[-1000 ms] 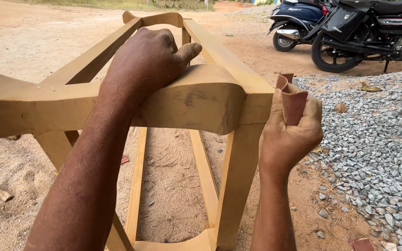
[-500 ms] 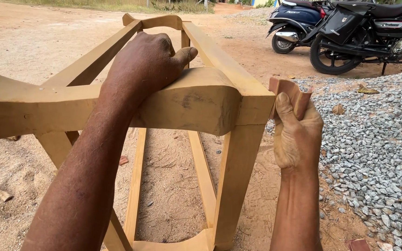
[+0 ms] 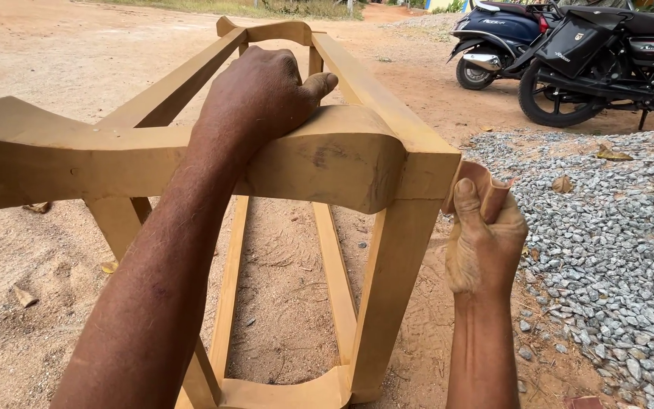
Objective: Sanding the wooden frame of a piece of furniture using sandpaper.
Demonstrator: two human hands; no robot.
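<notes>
A yellow-brown wooden furniture frame (image 3: 357, 163) stands on sandy ground, its rails running away from me. My left hand (image 3: 263, 91) lies on top of the curved near crosspiece, fingers wrapped over its far side, thumb pointing right. My right hand (image 3: 486, 235) grips a folded piece of reddish-brown sandpaper (image 3: 482, 185) and presses it against the outer right face of the frame, at the corner where the near leg meets the top rail.
A heap of grey gravel (image 3: 615, 242) covers the ground to the right. Two parked two-wheelers, a dark scooter (image 3: 497, 34) and a black motorcycle (image 3: 607, 60), stand at the back right. Dry leaves and wood scraps lie on the sand (image 3: 32, 250).
My right hand has slid down the frame's right corner with the sandpaper, from above the top rail to just below its edge. The left hand stays in place.
</notes>
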